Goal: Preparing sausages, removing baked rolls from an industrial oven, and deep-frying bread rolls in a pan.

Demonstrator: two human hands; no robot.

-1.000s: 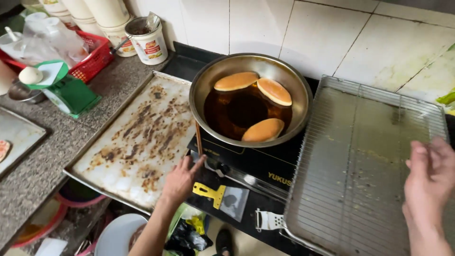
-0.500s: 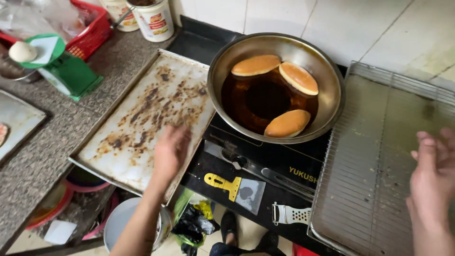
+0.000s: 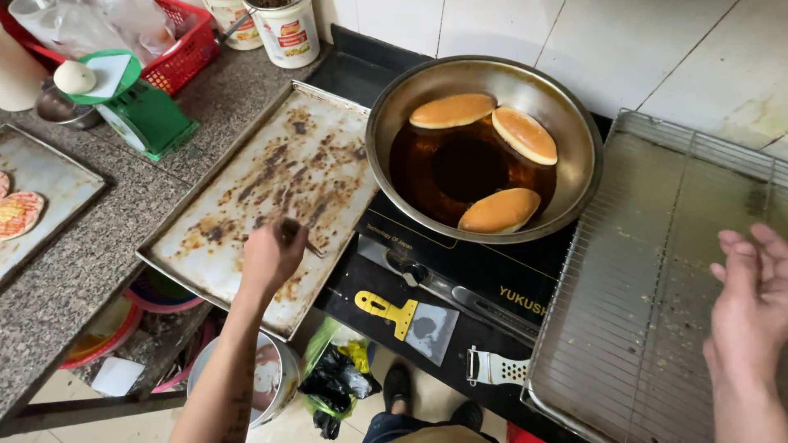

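My left hand [image 3: 273,253] is curled into a fist over the near right part of a stained, empty baking tray [image 3: 246,189]; a thin stick [image 3: 314,248] pokes out of it to the right. My right hand [image 3: 751,308] hovers with fingers spread over the right side of a wire rack tray [image 3: 648,271]. Between them a steel pan [image 3: 484,139] of dark oil sits on a black cooktop [image 3: 484,283]. Three golden round cakes float in it: one at the back left [image 3: 453,110], one at the back right [image 3: 525,135], one at the front [image 3: 501,211].
A yellow-handled scraper [image 3: 402,316] and a white-handled tool [image 3: 497,367] lie on the cooktop's front edge. A green kitchen scale [image 3: 135,111], a red basket [image 3: 185,49] and a white tub [image 3: 287,31] stand behind the tray. Another tray [image 3: 49,193] lies far left. Bowls and bags sit below.
My left hand has closed from flat into a fist over the baking tray, now with a thin stick in it. My right hand stays open over the rack.
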